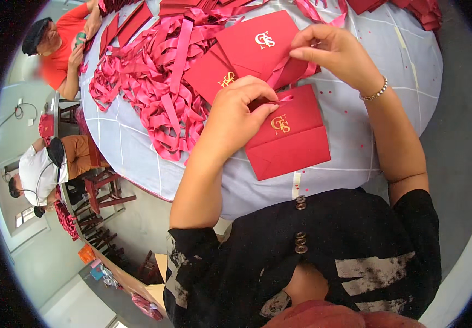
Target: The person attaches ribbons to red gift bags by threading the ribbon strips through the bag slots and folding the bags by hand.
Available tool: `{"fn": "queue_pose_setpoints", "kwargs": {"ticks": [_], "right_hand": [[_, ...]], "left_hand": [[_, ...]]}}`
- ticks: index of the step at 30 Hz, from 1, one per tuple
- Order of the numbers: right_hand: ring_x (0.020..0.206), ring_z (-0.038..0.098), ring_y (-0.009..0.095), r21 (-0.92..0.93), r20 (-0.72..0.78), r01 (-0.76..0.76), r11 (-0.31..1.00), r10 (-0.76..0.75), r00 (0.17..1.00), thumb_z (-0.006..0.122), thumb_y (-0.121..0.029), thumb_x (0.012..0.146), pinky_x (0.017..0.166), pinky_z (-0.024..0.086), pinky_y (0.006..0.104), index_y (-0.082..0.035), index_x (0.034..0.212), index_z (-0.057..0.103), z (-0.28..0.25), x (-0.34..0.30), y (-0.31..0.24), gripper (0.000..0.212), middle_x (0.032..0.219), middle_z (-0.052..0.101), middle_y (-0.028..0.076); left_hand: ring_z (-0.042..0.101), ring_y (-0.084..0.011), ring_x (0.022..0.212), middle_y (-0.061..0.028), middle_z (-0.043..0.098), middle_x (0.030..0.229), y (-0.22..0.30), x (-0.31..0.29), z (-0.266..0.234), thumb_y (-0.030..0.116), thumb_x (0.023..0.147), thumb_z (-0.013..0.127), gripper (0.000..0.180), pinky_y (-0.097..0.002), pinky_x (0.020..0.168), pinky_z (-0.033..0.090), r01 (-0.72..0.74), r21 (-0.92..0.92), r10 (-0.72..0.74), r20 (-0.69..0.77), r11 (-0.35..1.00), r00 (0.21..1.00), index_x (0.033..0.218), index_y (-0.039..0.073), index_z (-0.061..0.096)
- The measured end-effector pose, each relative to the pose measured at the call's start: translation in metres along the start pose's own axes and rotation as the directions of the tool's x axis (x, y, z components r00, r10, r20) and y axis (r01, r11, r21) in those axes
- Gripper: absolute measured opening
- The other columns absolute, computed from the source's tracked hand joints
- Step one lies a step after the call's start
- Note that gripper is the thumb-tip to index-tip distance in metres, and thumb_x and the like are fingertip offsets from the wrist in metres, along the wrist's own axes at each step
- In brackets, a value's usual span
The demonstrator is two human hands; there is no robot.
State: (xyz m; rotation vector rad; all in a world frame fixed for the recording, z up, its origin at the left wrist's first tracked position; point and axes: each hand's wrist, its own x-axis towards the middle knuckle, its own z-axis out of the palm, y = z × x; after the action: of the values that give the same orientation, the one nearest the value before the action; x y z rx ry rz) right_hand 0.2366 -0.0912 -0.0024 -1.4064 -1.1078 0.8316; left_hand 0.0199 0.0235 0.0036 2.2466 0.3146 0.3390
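While the left hand (241, 112) pinches a flat red paper bag (290, 136), seemingly steadying it, the right hand (337, 53) pinches a narrow pink satiny ribbon (279, 72).

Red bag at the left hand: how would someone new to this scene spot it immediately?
Find the big cloth-covered table, then its edge by the black shirt. Just beyond that edge lies a red bag, the left hand at its upper left corner. Unlike the overlapping red bags farther off, it lies nearest the shirt and shows a crosswise crease below its gold emblem.
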Motion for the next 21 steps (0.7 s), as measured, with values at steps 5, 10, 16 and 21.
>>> {"fn": "queue_pose_setpoints", "kwargs": {"ticks": [5, 10, 16, 21], "right_hand": [[0.082, 0.059, 0.008, -0.222, 0.141, -0.027, 0.975, 0.060, 0.988, 0.071, -0.005, 0.088, 0.074, 0.050, 0.0243, 0.001, 0.092, 0.067, -0.001, -0.001, 0.000, 0.008, 0.096, 0.066, 0.003], [0.082, 0.061, 0.012, -0.216, 0.230, 0.153, 0.964, -0.102, 0.968, 0.070, -0.004, 0.086, 0.077, 0.051, 0.0262, 0.002, 0.092, 0.066, 0.003, -0.006, -0.005, 0.009, 0.095, 0.068, 0.006], [0.074, 0.060, 0.013, -0.301, 0.292, 0.213, 0.929, -0.123, 0.949, 0.070, -0.007, 0.088, 0.068, 0.050, 0.0277, 0.001, 0.093, 0.067, 0.002, -0.007, -0.012, 0.010, 0.087, 0.067, 0.004], [0.058, 0.057, 0.029, -0.573, 0.224, 0.248, 0.781, -0.142, 0.964, 0.068, -0.023, 0.091, 0.057, 0.045, 0.0374, -0.001, 0.081, 0.065, 0.007, -0.009, -0.005, 0.024, 0.067, 0.057, 0.019]], "left_hand": [[0.065, -0.0140, 0.080, -0.0075, 0.069, 0.088, 0.005, 0.000, 0.007, 0.003, 0.080, 0.076, 0.014, -0.0275, 0.074, 0.051, 0.153, -0.049, -0.153, 0.011, 0.987, 0.988, 0.091, 0.000, 0.068], [0.065, -0.0296, 0.075, -0.0132, 0.065, 0.082, 0.006, 0.000, 0.010, 0.020, 0.083, 0.074, 0.023, -0.0379, 0.066, 0.051, 0.010, 0.119, -0.002, -0.066, 0.993, 0.998, 0.096, 0.002, 0.070], [0.064, -0.0298, 0.070, -0.0120, 0.063, 0.075, 0.017, -0.004, 0.010, 0.018, 0.083, 0.072, 0.015, -0.0385, 0.062, 0.049, 0.039, 0.081, -0.038, -0.011, 0.996, 0.999, 0.085, 0.003, 0.070], [0.059, -0.0269, 0.059, -0.0120, 0.058, 0.067, 0.030, -0.004, 0.006, 0.008, 0.080, 0.074, 0.011, -0.0351, 0.055, 0.044, -0.007, -0.055, 0.004, -0.054, 0.998, 0.999, 0.079, 0.000, 0.066]]}}
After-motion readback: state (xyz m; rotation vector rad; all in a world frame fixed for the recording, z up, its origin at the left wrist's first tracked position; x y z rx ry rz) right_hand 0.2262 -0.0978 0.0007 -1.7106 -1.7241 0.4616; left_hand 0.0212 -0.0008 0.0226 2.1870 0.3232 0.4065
